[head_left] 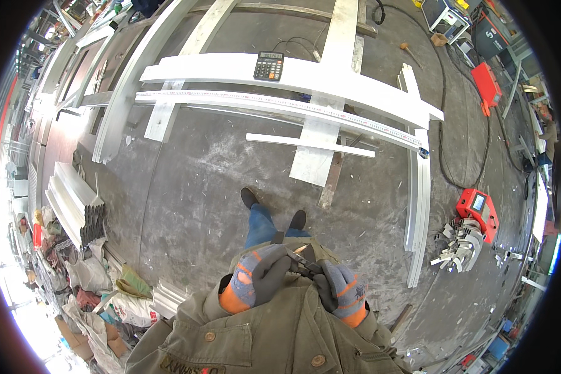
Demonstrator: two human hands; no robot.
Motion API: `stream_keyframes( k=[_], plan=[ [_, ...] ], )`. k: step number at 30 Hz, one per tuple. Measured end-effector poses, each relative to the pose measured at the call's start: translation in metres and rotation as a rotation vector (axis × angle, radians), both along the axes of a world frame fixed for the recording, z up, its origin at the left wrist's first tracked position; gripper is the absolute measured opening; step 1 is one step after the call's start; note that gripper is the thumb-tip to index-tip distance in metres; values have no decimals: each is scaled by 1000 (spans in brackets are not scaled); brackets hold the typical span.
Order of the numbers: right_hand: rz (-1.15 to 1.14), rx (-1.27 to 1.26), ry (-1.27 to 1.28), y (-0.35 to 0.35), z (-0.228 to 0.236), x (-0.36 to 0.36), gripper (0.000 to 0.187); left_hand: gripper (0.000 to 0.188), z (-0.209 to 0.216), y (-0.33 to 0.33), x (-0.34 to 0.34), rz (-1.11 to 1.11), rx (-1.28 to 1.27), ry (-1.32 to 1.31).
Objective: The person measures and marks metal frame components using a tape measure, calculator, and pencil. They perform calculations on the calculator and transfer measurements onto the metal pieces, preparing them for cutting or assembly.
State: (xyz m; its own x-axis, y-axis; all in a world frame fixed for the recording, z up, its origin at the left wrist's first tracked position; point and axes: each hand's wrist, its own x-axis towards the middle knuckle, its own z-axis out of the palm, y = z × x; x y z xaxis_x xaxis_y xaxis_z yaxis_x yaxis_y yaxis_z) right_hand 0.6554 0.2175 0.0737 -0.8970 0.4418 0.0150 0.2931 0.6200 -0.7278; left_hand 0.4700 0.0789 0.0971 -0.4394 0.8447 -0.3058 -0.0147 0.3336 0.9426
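Note:
Both hands wear grey and orange work gloves and are held close together in front of my green jacket (212,343). My left hand (263,274) and my right hand (341,288) are closed, their fingers meeting around a small dark thing (306,265) whose kind I cannot make out. A tan patch shows just above it. Beyond my feet, a tape measure (330,116) is pulled out along a long white bar, with its dark case (424,152) at the right end. A black calculator (268,66) lies on the wide white beam (206,67) behind it.
A short white strip (305,144) rests across a pale board (318,163). Long white profiles (419,206) lie to the right, near a red machine with a screen (477,209) and cut metal pieces (461,244). Stacked profiles (71,202) and sacks (84,274) fill the left.

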Motion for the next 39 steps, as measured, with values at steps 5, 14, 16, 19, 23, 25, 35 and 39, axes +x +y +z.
stream_keyframes(
  k=[5,14,16,19,23,25,35,39],
  plan=[
    [-4,50,45,-4,-5,5,31,27,-5,-6,2,-14,-59,23],
    [-471,51,-59,15,6,2,21,30,-2,-11,0,8,-87,69],
    [-167,43,62,13,6,1,29,29,3,-5,1,35,-46,-45],
    [-43,-11,14,3,0,1,28,29,5,5,3,79,54,-128],
    [-6,44,35,0,-10,9,29,27,6,5,3,58,43,-96],
    [-34,79,18,0,-12,13,28,27,5,0,2,13,-19,-106],
    [-172,52,-60,21,3,5,26,26,-3,-7,2,-18,7,149],
    [-18,-43,70,5,0,-1,33,28,-9,-1,4,-28,-34,-44]
  ],
)
